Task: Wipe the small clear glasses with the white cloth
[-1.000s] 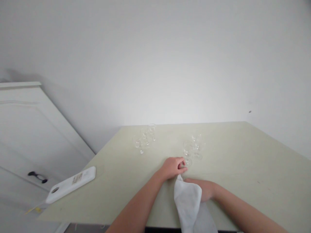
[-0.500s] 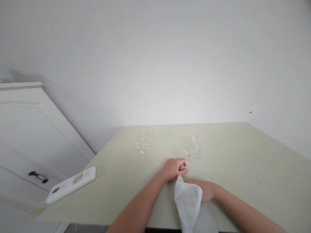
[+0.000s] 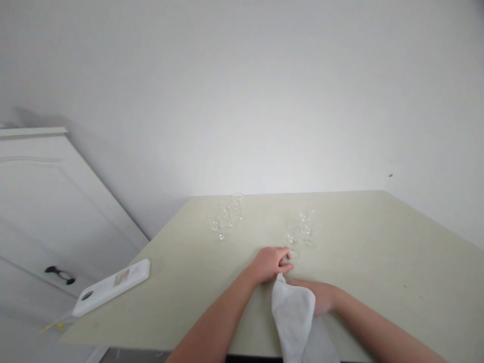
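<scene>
At the left hand's (image 3: 271, 263) five o'clock, the cloth (image 3: 292, 312) drapes over the right hand (image 3: 319, 298), fingers hidden, grip unclear. The left's fingers curl beside a glass (image 3: 293, 237) at its one o'clock; gripping cannot be told. Neither hand has visibly shifted, so work looks paused.

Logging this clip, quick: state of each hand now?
Left hand: partly open, beside a stemmed glass; touch unclear.
Right hand: fingers behind white cloth; grip cannot be told.
</scene>
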A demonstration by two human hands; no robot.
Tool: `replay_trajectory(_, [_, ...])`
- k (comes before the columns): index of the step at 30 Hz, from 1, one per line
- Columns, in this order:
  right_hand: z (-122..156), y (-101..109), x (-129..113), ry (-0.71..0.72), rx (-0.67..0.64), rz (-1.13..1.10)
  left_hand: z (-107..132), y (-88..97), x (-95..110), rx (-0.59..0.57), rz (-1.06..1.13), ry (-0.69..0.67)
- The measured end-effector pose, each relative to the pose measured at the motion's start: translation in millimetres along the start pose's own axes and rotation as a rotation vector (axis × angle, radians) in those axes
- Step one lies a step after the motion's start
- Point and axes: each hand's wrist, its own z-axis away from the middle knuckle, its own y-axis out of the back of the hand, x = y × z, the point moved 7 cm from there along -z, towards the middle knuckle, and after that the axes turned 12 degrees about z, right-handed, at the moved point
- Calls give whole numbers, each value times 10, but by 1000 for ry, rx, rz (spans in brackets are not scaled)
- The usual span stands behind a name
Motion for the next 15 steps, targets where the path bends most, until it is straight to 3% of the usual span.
replay_trajectory(6, [-18, -11, 1, -41, -38, -49, 7, 3, 16, -4, -32, 23])
replay_trajectory(15, [-9, 30, 3, -13, 26, -71, 12, -16, 40, -10, -78, -23])
